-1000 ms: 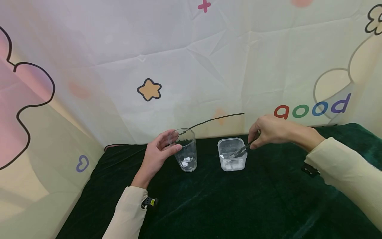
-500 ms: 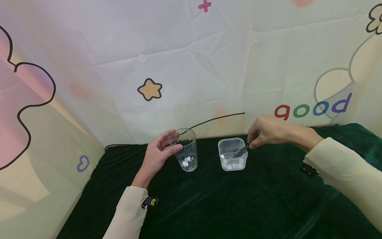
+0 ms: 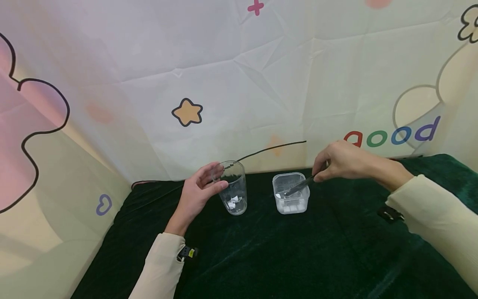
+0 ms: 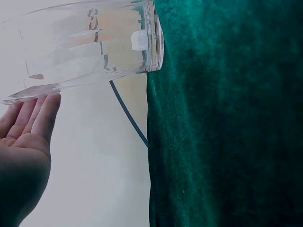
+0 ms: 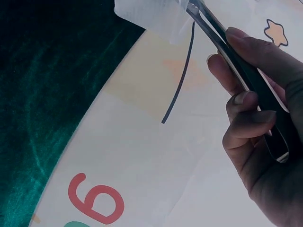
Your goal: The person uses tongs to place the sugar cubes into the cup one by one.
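Observation:
A clear drinking glass (image 3: 233, 187) stands on the dark green cloth (image 3: 284, 257) with a few white cubes at its bottom. My left hand (image 3: 199, 189) cups its left side with relaxed fingers; in the left wrist view the glass (image 4: 90, 45) lies just above the straight fingertips (image 4: 40, 109). To the right stands a square clear tub (image 3: 291, 193) with white cubes inside. My right hand (image 3: 341, 162) grips dark metal tongs (image 3: 298, 187) whose tips reach down into the tub. The right wrist view shows the fingers curled round the tongs (image 5: 246, 71).
A printed backdrop (image 3: 239, 83) with a star, a cross and the word "good" rises right behind the cloth and along the left. A thin black line (image 3: 272, 148) runs across the backdrop behind the glass.
My right hand has risen slightly and shifted a little right, lifting the tong tips higher inside the tub. The left hand and the glass have stayed put.

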The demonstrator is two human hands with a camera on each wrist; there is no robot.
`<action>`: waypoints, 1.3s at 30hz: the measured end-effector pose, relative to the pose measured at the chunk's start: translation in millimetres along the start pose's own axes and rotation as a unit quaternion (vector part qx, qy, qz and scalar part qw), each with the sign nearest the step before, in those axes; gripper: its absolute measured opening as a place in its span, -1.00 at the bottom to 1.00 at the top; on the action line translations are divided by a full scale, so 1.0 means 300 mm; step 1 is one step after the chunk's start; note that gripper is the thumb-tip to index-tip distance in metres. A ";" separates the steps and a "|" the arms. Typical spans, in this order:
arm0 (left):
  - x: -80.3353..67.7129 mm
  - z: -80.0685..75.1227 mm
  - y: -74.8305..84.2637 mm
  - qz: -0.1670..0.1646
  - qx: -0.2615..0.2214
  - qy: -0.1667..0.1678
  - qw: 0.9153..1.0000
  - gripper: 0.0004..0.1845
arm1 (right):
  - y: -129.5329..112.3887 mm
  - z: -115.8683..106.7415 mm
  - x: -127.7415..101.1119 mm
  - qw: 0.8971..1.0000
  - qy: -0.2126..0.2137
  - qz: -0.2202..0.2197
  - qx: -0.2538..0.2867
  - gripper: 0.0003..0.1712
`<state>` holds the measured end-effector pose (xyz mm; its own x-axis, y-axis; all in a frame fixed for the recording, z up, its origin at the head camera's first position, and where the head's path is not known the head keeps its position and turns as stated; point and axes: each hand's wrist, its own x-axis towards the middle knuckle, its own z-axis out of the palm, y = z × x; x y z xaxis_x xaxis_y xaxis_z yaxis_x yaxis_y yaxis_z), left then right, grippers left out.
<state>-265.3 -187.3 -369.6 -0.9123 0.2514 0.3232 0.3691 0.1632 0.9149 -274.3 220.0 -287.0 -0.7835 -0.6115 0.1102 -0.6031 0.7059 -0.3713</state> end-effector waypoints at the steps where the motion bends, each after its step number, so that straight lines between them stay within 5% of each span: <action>1: 0.000 0.000 -0.001 -0.001 0.000 0.000 1.000 -0.37 | -0.001 -0.002 -0.003 1.000 0.003 0.005 0.000 -0.90; 19: -0.006 -0.003 0.002 -0.002 -0.002 -0.001 1.000 -0.35 | -0.005 -0.025 -0.071 0.996 0.079 0.047 0.021 -0.86; 39: -0.004 0.000 0.002 0.002 -0.005 -0.002 1.000 -0.36 | -0.040 -0.030 -0.110 0.982 0.179 0.038 0.035 -0.88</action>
<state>-263.9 -187.5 -369.3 -0.9100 0.2562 0.3259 0.3711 0.1531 0.9159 -242.6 234.8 -277.7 -0.8355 -0.3844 0.3928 -0.5394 0.7105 -0.4520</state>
